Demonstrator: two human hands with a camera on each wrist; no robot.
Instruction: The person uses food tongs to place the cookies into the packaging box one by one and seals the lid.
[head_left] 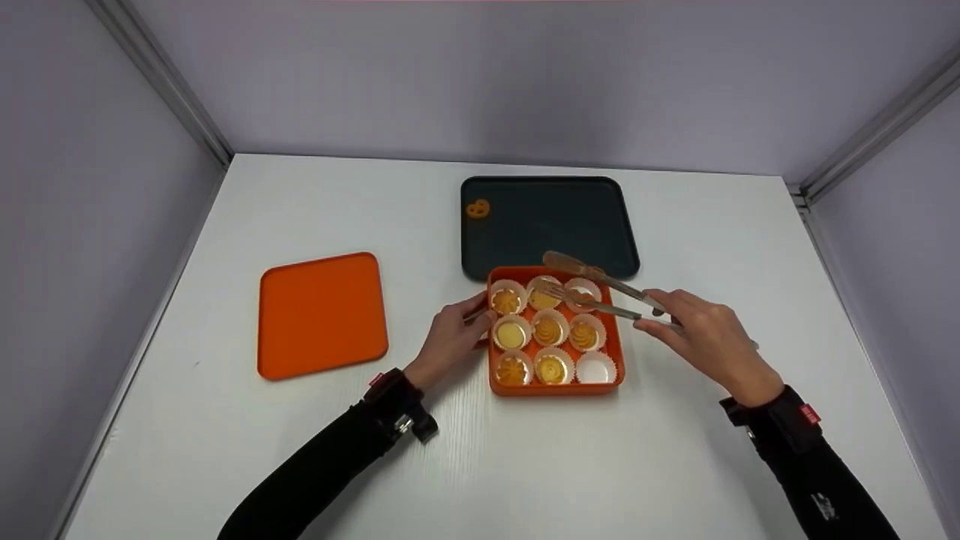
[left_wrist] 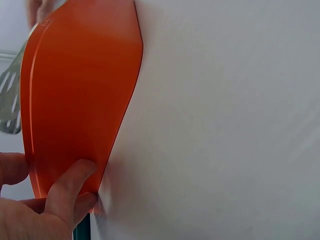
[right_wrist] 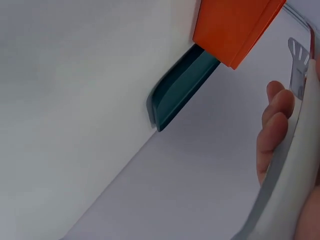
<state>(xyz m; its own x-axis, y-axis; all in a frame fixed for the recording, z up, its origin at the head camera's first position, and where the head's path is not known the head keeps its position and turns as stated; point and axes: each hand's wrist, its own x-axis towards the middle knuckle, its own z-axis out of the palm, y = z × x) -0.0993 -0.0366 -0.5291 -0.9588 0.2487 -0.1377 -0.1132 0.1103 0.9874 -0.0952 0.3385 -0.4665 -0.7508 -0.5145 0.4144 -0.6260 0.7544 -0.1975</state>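
An orange box point(head_left: 616, 345) on the table holds rows of white paper cups with small cookies, such as a swirl cookie point(head_left: 550, 330) and a star-shaped cookie point(head_left: 512, 370). The front right paper cup point(head_left: 596, 368) shows only white inside. My left hand point(head_left: 455, 330) grips the box's left side, with fingers point(left_wrist: 75, 182) against its wall and the thumb at the rim. In my right hand point(head_left: 709, 334) is a pair of tongs point(head_left: 634, 294), one end slotted. Their ends stand apart above the back row, partly covering the back right cup. I cannot tell whether they touch a cookie.
Behind the box lies a dark green tray point(head_left: 555, 225) with a pretzel-shaped cookie point(head_left: 478, 208) near its left edge. A flat orange tray point(head_left: 322, 315) lies to the left. Pale walls point(head_left: 375, 82) enclose the white table point(head_left: 547, 465) at the back and sides.
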